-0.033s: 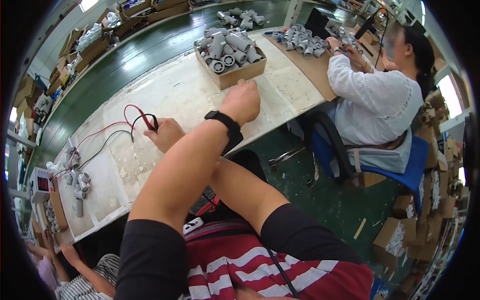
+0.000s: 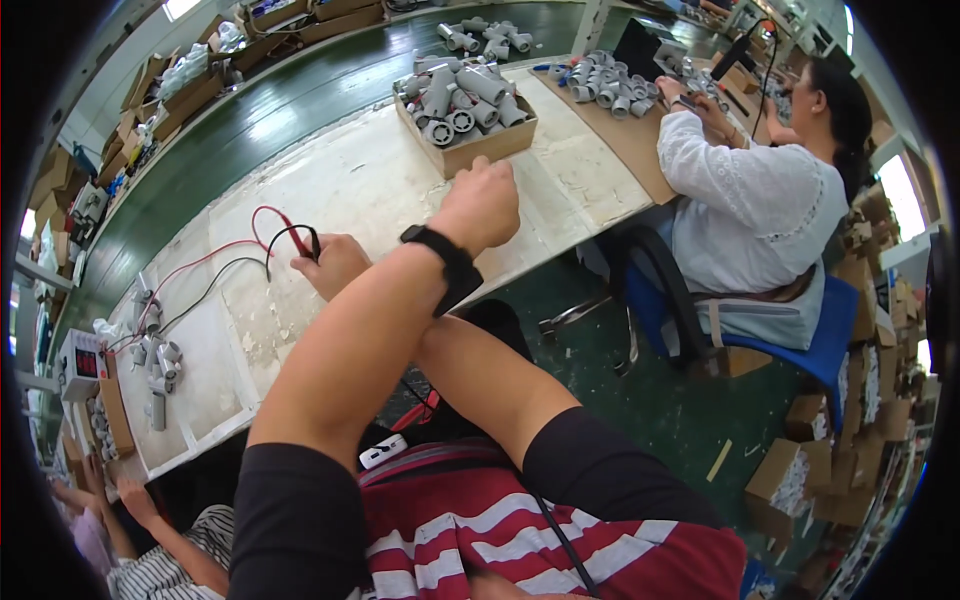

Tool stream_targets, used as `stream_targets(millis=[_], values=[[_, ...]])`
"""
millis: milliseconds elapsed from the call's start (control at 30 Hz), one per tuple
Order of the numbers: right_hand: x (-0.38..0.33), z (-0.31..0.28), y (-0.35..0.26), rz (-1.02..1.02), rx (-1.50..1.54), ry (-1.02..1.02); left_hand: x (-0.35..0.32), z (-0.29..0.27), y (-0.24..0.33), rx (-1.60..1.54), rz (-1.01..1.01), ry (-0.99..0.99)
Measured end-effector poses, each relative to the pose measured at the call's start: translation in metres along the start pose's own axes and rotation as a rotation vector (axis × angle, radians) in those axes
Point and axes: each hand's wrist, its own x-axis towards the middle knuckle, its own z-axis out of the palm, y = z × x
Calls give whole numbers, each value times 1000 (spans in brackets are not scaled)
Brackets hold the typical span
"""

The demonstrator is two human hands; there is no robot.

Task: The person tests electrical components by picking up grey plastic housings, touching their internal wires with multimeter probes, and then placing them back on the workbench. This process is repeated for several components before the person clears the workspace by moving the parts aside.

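Right hand (image 2: 338, 268) clamps red probe (image 2: 299, 241) and black probe (image 2: 316, 245). Left hand (image 2: 484, 205) curls just beside cardboard box (image 2: 497, 148) of grey fittings (image 2: 465, 92); cannot tell whether it grips anything.

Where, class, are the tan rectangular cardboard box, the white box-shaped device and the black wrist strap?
Tan rectangular cardboard box (image 2: 512, 141): head view, front wall.
White box-shaped device (image 2: 87, 362): head view, dark display.
Black wrist strap (image 2: 457, 267): head view, broad middle.
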Motion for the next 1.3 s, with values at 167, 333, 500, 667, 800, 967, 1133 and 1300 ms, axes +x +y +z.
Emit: stream_targets(millis=[167, 333, 500, 667, 800, 967, 1133, 1300], values=[[-1, 33, 14, -87, -26, 61, -138, -112, -15, -255, -87, 331], [7, 11, 32, -2, 75, 67, -269, -112, -105, -565, -403, 438], [-3, 19, -25, 342, 264, -113, -336, -57, -193, -567, -591, 630], [-20, 52, -29, 289, 360, -162, -340, -33, -205, -840, -541, 727], [-31, 70, -35, 296, 354, -195, -343, -31, -208, -827, -546, 711], [-27, 81, -34, 250, 316, -192, -341, -34, -210, -823, -578, 717], [-23, 84, -33, 233, 307, -214, -341, -35, -212, -805, -557, 688], [-23, 85, -34, 223, 253, -198, -341, -36, -211, -787, -561, 683]])
